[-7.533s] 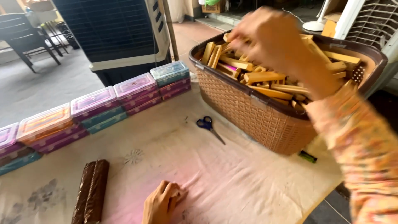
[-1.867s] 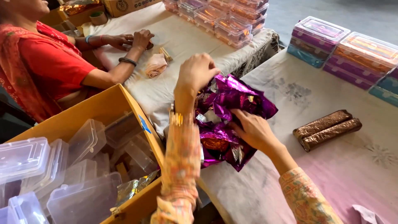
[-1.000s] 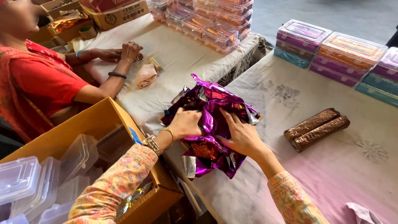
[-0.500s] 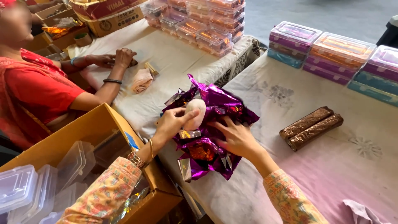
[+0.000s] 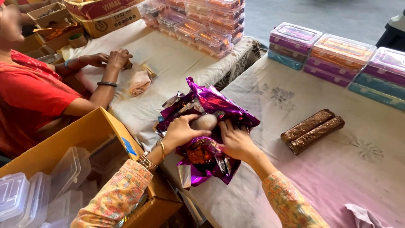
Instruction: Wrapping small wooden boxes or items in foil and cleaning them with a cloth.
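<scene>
Purple foil wrappers (image 5: 211,139) gripped by left hand (image 5: 181,131) and right hand (image 5: 236,141), 2 brown rolls (image 5: 312,131) nearby.

Cloth-covered tables (image 5: 337,169), perhaps concrete floor (image 5: 303,12)

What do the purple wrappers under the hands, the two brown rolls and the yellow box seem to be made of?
Purple wrappers: probably metallised foil or film, glossy, since they crinkle sharply and show bright reflections.
Two brown rolls: the wrapping looks like patterned brown foil or paper with a slight sheen; the contents are hidden.
Yellow box: cardboard, matt, with flat folded flaps.
</scene>
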